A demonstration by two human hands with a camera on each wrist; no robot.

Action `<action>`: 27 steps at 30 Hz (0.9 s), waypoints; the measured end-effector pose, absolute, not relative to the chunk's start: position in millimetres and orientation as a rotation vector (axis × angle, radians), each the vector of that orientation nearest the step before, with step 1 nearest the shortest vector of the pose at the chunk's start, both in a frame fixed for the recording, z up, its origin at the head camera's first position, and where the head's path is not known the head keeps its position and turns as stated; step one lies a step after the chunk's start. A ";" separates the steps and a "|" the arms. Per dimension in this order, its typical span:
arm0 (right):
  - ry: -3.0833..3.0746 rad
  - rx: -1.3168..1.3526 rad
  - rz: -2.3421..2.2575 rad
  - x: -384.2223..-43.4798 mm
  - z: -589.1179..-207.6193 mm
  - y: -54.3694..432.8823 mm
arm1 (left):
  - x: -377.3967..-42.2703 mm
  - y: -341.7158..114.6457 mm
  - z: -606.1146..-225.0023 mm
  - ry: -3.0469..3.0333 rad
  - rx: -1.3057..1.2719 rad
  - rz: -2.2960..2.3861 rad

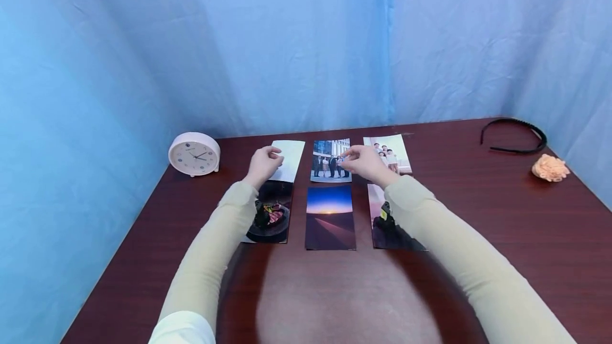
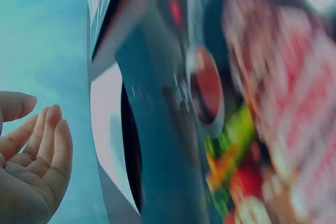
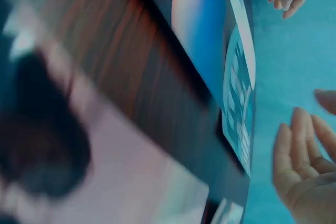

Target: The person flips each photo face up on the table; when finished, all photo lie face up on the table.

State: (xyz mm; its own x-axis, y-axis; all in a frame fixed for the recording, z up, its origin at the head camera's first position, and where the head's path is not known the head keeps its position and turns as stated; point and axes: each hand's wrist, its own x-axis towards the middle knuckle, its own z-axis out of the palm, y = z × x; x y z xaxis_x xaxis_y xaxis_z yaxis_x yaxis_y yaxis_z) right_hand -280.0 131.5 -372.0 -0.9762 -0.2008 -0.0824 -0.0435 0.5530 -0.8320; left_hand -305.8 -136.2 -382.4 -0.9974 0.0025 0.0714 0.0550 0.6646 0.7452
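Photo prints lie in two rows of three on the table. My left hand hovers by the pale, nearly white print at the back left, above the food photo. My right hand is over the back row, between the suited-group photo and the group portrait, partly covering both. Below them lie a sunset photo and a pink-and-dark photo, half hidden by my right sleeve. Both wrist views show loosely bent fingers, thumb apart, holding nothing.
A white round clock stands at the back left of the brown table. To the far right are a black headband and a peach fabric flower. Blue curtains hang around the table's back and sides.
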 end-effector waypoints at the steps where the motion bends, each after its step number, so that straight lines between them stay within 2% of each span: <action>1: 2.639 -0.220 -1.398 -280.2 -372.2 127.3 | -305.5 -141.2 -383.2 -2.799 -0.032 -1.261; 11: 2.625 -0.302 -1.384 -285.5 -372.1 86.3 | -303.1 -179.9 -395.3 -2.739 0.112 -1.296; 18: 2.540 -0.394 -1.337 -288.2 -380.8 64.7 | -305.3 -186.6 -398.8 -2.792 0.134 -1.363; 27: 2.469 -0.441 -1.304 -287.6 -383.3 38.1 | -303.4 -185.9 -399.5 -3.010 0.063 -1.220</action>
State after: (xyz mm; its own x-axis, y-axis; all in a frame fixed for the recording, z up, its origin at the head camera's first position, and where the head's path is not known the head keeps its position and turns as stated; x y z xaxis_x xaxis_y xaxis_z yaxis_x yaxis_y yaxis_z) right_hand -287.6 38.1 -383.3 -0.9033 -0.4087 -0.1300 -0.1230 0.5372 -0.8344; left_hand -303.4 -185.9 -399.5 -0.9935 0.0041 -0.1138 -0.0763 0.7179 0.6919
